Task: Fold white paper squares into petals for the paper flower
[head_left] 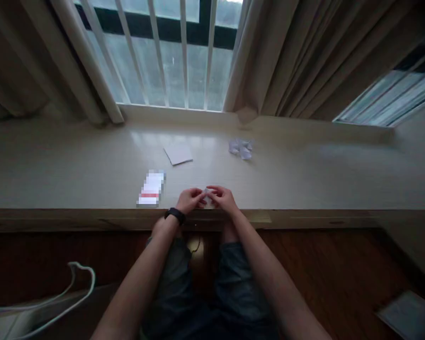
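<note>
Forearms (pixel 141 279) extend forward, left hand (pixel 190 200) and right hand (pixel 225 199) pinching paper (pixel 207 197).

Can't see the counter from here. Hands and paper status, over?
Left hand, right hand: both on small white paper, near counter edge. Creased white pieces, flat white sheets farther back. Nothing seen blocking hands.

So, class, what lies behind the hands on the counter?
Behind the left hand and right hand lie flat white paper and crumpled-looking white pieces. The hands partly hide a small pale piece; the counter beneath is covered.
</note>
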Action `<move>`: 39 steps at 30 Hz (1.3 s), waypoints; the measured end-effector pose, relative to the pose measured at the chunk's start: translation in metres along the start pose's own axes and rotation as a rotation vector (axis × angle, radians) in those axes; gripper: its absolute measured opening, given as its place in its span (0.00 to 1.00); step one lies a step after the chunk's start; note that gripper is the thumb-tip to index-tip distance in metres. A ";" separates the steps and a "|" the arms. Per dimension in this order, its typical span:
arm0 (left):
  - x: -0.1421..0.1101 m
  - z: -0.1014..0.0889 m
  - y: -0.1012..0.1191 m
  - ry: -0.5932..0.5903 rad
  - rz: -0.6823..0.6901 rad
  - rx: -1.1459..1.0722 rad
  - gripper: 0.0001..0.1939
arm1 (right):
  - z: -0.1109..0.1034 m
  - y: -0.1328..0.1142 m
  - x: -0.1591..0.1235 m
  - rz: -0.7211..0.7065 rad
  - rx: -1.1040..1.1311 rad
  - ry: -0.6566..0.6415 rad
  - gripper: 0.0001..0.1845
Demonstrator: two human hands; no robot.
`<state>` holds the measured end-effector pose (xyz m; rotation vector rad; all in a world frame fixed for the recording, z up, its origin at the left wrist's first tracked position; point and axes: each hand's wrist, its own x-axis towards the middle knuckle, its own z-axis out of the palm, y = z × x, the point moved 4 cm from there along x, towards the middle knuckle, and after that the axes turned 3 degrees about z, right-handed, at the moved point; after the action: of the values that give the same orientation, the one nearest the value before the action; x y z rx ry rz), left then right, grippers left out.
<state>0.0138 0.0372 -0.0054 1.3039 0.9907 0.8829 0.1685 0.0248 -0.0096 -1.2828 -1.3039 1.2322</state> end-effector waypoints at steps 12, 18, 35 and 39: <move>0.001 0.001 0.000 0.121 -0.020 0.016 0.19 | -0.006 0.006 0.007 -0.075 -0.125 0.210 0.17; 0.004 0.001 -0.006 0.134 0.013 0.106 0.16 | -0.008 0.009 0.005 -0.062 -0.161 0.242 0.17; 0.003 0.001 -0.004 0.158 0.066 0.279 0.13 | -0.007 0.008 0.003 -0.080 -0.215 0.180 0.14; 0.004 0.001 -0.004 0.166 0.097 0.351 0.11 | -0.006 0.007 0.004 -0.105 -0.299 0.146 0.14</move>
<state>0.0164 0.0401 -0.0096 1.6038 1.2632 0.9304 0.1753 0.0288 -0.0165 -1.4630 -1.4661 0.8758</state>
